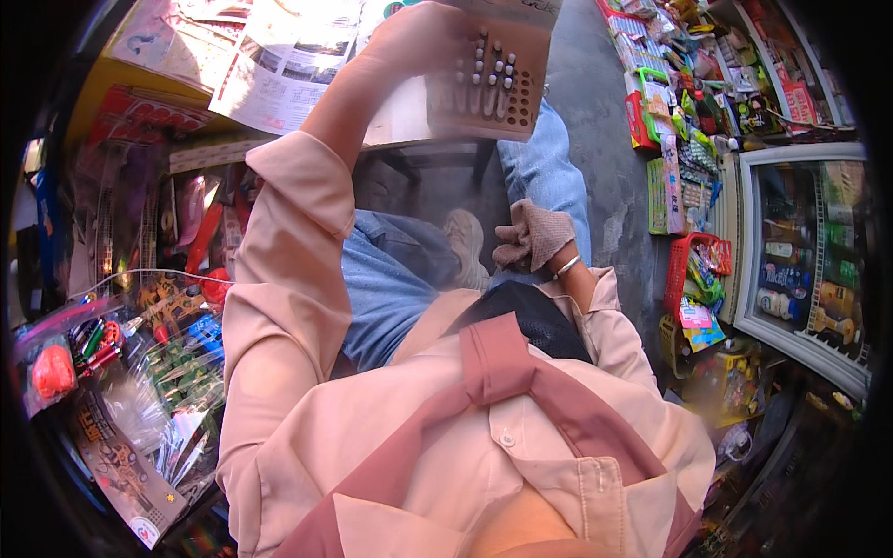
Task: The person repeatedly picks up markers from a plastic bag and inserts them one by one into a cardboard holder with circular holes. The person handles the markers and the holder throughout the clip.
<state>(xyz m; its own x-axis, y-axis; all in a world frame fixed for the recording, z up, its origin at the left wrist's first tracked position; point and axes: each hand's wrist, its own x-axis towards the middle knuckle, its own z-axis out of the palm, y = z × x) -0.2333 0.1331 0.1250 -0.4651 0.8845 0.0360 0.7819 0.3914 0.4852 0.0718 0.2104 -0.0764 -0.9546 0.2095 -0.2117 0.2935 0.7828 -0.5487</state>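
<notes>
My bare left hand [436,38] reaches over a table at the top of the view. Its blurred fingers are at the left side of a tilted cardboard box [534,77] with rows of round holes. Several slim clear tubes [492,97] with white and dark ends stand in the holes. Whether the fingers grip the box or a tube cannot be told. Beside the hand lie printed paper sheets [279,77]. My right hand [534,237] wears a knitted grey-brown glove and lies low by my thigh, fingers apart, with nothing seen in it. A silver bangle [567,267] circles that wrist.
At left hang and lie packaged toys, including a clear bag [52,370] and a toy card [125,467]. Shelves of packaged goods [704,91], a red basket [678,272] and a glass-door drinks cooler [802,258] stand at right. Dark floor [593,139] shows between.
</notes>
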